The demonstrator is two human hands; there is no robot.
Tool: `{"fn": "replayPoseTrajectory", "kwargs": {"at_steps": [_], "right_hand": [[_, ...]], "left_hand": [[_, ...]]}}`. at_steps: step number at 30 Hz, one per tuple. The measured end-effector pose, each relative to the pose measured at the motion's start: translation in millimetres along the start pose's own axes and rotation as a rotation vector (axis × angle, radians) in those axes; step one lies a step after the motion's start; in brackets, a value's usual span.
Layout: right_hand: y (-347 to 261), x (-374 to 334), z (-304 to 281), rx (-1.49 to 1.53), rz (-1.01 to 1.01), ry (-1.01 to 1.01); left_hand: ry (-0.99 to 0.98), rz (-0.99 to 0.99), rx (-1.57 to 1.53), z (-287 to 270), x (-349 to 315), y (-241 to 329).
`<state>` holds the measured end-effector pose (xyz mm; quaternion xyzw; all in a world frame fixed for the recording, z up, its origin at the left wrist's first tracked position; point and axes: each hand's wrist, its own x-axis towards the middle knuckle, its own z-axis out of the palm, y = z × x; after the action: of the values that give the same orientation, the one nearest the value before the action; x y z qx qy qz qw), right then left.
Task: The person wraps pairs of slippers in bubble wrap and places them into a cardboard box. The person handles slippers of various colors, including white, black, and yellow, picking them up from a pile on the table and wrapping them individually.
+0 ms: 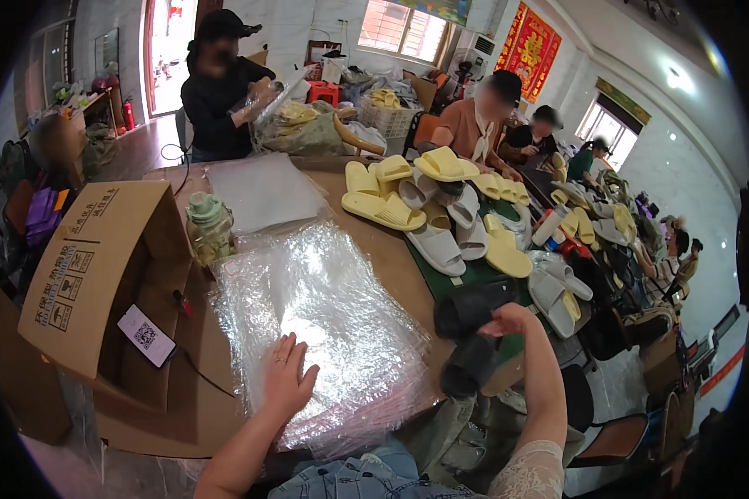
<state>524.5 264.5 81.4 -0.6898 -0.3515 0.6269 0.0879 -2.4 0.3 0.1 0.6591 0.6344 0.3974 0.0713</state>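
My left hand [287, 374] lies flat with its fingers spread on a thick stack of clear plastic bags [341, 308], a ring on one finger. At the right edge of the table, my right hand [510, 319] is closed on a pair of black slippers [468, 366]; its fingertips are partly hidden against them. Just beyond that hand, yellow slippers [383, 211] and grey-white slippers [438, 249] lie in a loose heap, some on a green mat [441, 287].
An open cardboard box [100, 274] stands at the left, a phone-sized card with a square code [147, 335] leaning in it. Behind the bags are a greenish bottle [210, 224] and flat clear sheets [266, 191]. A person in black [219, 100] stands across the table; others sit along the right.
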Motion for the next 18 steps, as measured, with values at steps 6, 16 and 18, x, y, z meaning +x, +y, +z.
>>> {"fn": "replayPoseTrajectory", "kwargs": {"at_steps": [6,16,18], "right_hand": [[2,-30,50,-0.714,-0.456,0.503],[23,29,88,-0.776,-0.911,0.595],[35,48,102,-0.837,-1.104,0.761]], "left_hand": [[-0.018,-0.013,-0.002,-1,0,1],[-0.003,-0.004,0.001,5,-3,-6],[-0.002,0.001,-0.013,3,-1,-3]]}}
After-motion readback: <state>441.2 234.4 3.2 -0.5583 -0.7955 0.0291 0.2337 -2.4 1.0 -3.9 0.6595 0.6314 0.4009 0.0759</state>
